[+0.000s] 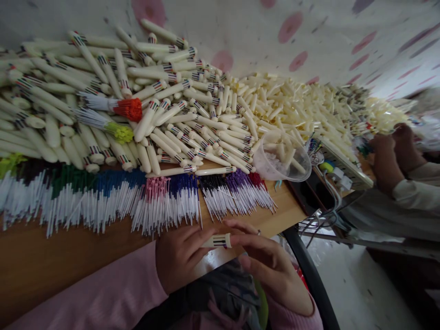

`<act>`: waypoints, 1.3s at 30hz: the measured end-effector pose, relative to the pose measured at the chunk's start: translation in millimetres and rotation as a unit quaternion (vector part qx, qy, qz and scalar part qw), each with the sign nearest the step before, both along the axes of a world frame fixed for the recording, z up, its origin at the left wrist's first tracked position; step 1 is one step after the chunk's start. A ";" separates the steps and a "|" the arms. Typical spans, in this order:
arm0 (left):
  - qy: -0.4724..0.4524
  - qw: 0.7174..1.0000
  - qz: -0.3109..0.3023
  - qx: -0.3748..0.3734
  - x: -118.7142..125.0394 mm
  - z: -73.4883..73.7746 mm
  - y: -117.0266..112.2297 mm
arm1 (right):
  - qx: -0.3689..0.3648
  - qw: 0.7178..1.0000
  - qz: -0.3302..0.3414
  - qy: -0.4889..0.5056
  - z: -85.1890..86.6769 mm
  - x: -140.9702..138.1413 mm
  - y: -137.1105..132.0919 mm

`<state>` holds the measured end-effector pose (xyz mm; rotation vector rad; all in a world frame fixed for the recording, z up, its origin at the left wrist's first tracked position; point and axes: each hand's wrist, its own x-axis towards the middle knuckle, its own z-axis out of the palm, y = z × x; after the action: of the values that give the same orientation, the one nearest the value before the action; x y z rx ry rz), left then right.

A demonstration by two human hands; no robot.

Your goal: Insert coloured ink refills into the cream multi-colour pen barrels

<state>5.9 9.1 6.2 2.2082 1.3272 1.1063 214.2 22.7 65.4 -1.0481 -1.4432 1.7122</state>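
A cream multicolour pen [217, 241] with dark slots near its end cap lies level just over the table's front edge. My left hand [180, 256] has its fingers wrapped round the pen's barrel, which is mostly hidden. On the other side, my right hand [271, 261] has its fingers spread, and one fingertip touches the white end cap. Just beyond both hands, thin white ink refills with coloured ends [161, 201] lie in a row sorted by colour. Behind them is a heap of similar cream pens [165, 119], on which rest an orange-ended refill bundle [127, 108] and a yellow-ended bundle [118, 131].
A clear plastic tub [299, 167] holds some cream parts. Loose cream barrels [282, 98] are heaped behind it. A power strip [343, 160] with cables stands at the table's right end. Another person's hands [388, 153] are farther right. A black curved chair part [309, 275] is beside my right arm.
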 end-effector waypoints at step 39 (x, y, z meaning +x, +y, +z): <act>-0.048 0.991 -0.017 -0.122 -0.1 10.1 -4.5 | 0.274 0.816 0.000 -0.508 -16.1 -40.0 81.0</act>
<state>5.8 4.7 16.3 1.9702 1.3033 0.9679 174.1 103.7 49.3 -1.6853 -2.3580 0.5316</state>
